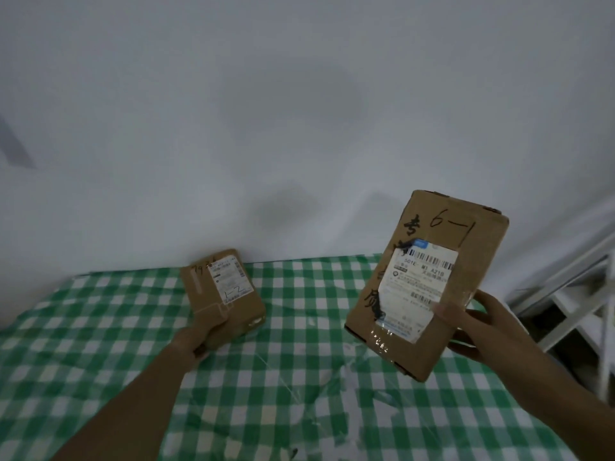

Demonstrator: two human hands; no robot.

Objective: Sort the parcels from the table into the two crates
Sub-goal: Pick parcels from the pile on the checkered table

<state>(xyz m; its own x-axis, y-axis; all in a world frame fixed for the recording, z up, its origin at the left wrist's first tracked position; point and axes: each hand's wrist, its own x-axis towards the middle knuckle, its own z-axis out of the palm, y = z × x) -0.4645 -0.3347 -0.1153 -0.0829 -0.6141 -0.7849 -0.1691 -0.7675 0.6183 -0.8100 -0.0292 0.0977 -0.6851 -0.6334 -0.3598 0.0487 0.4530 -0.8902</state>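
My right hand grips a large cardboard parcel marked "6-1" with a white label, held tilted above the table's right side, thumb on its face. My left hand grips the near end of a smaller cardboard parcel marked "1-2", at the table's far middle, close to the wall. I cannot tell whether this smaller parcel rests on the cloth or is lifted. No crate is in view.
A green-and-white checked cloth covers the table, which runs up to a pale wall. A white frame or rack stands past the table's right edge.
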